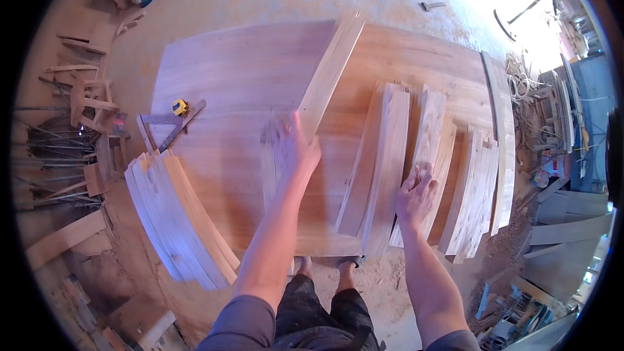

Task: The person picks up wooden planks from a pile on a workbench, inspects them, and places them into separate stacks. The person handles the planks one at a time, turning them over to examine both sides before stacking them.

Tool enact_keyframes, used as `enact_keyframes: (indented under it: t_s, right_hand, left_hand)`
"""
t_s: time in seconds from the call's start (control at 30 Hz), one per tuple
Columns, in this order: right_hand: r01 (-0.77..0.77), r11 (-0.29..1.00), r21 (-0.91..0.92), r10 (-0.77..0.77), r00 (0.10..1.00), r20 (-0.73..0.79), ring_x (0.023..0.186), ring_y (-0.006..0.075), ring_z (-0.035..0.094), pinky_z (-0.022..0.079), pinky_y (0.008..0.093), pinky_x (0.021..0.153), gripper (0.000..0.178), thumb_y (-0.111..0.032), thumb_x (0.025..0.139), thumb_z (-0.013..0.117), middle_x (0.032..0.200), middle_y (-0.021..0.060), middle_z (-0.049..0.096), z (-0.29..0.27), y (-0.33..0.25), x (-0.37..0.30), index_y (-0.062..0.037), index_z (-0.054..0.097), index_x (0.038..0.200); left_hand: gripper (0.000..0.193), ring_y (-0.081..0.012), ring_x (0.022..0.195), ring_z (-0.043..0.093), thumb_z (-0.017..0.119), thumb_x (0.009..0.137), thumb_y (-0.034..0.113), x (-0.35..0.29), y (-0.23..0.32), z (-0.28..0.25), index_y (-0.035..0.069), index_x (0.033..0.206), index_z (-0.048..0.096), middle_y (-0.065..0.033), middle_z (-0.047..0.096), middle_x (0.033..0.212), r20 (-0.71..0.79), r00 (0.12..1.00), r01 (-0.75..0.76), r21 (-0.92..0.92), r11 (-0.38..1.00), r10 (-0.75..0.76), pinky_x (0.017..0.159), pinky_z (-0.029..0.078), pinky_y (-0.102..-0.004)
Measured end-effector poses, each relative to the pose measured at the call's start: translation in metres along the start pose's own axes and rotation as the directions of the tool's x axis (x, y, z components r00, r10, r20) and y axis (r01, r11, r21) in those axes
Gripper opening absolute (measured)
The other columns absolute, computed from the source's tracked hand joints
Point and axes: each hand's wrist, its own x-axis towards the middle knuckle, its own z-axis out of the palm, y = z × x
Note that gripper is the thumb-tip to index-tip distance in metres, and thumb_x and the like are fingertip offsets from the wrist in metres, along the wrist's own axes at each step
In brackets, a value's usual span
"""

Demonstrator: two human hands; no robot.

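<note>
My left hand (302, 149) is closed round the near end of a wooden plank (333, 68), which slants away to the far right above a broad wooden panel (240, 58). Another board (268, 156) lies beside that hand, partly hidden by my arm. Over on the right, my right hand (416, 198) rests on or just above a knotty pale board (429, 127). Its fingers are loosely bent and apart, with nothing seen in them. Thick planks (390, 149) lie to its left, and more pale planks (474, 188) to its right.
A bundle of boards (179, 221) lies at the panel's left edge. Near it are a yellow tape measure (180, 107) and a square (182, 127). A hammer (431, 6) lies on the floor beyond. Scrap wood frames (91, 101) stand left; coiled cable (520, 84) lies right.
</note>
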Motion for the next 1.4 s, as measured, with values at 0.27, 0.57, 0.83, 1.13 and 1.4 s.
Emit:
enact_keyframes:
  t_s: [0.27, 0.57, 0.83, 1.13, 1.4]
  right_hand:
    - [0.009, 1.000, -0.011, -0.009, 1.000, -0.002, 0.110, 0.0452, 0.058, 0.051, 0.0552, 0.088, 0.063, -0.026, 0.099, 0.057, 0.117, 0.0235, 0.053, 0.000, -0.007, -0.003, -0.0126, 0.034, 0.155]
    - [0.041, 0.998, -0.056, -0.044, 0.998, -0.050, 0.107, 0.0455, 0.058, 0.050, 0.0556, 0.088, 0.062, -0.027, 0.100, 0.057, 0.114, 0.0239, 0.055, 0.003, 0.001, -0.003, -0.0122, 0.034, 0.155]
    - [0.022, 0.998, -0.061, -0.024, 0.999, -0.027, 0.103, 0.0460, 0.061, 0.051, 0.0566, 0.084, 0.061, -0.030, 0.099, 0.056, 0.111, 0.0250, 0.055, 0.003, -0.007, -0.003, -0.0136, 0.035, 0.154]
    - [0.027, 1.000, -0.006, -0.027, 0.999, -0.046, 0.105, 0.0475, 0.060, 0.050, 0.0556, 0.086, 0.058, -0.029, 0.099, 0.057, 0.115, 0.0254, 0.056, 0.004, 0.002, -0.001, -0.0154, 0.038, 0.152]
    - [0.052, 0.995, 0.086, -0.048, 0.998, -0.050, 0.108, 0.0463, 0.060, 0.050, 0.0548, 0.088, 0.054, -0.025, 0.100, 0.056, 0.118, 0.0246, 0.056, 0.003, 0.004, -0.002, -0.0137, 0.041, 0.151]
  left_hand:
    - [0.062, -0.0413, 0.120, 0.061, 0.063, 0.091, 0.001, -0.036, -0.070, 0.011, -0.001, 0.150, 0.044, -0.0244, 0.065, 0.130, -0.173, 0.982, 0.013, -0.324, 0.946, -0.073, 0.098, 0.050, -0.0465]
    - [0.043, -0.0416, 0.110, 0.059, 0.064, 0.092, 0.004, -0.072, -0.031, 0.003, -0.005, 0.134, 0.057, -0.0224, 0.064, 0.121, -0.425, 0.905, -0.123, -0.290, 0.949, -0.013, 0.096, 0.047, -0.0503]
    - [0.059, -0.0474, 0.123, 0.048, 0.067, 0.095, 0.023, -0.182, 0.062, 0.069, -0.006, 0.142, 0.047, -0.0292, 0.052, 0.134, -0.055, 0.983, -0.172, -0.592, 0.787, 0.174, 0.104, 0.042, -0.0544]
    - [0.070, -0.0492, 0.125, 0.045, 0.068, 0.090, 0.022, -0.179, 0.071, 0.077, -0.007, 0.147, 0.039, -0.0306, 0.047, 0.138, 0.011, 0.937, -0.293, -0.518, 0.803, 0.348, 0.108, 0.036, -0.0572]
    - [0.067, -0.0486, 0.125, 0.047, 0.069, 0.089, 0.025, -0.177, 0.070, 0.071, -0.005, 0.143, 0.044, -0.0312, 0.048, 0.138, 0.010, 0.925, -0.332, -0.467, 0.819, 0.380, 0.106, 0.038, -0.0557]
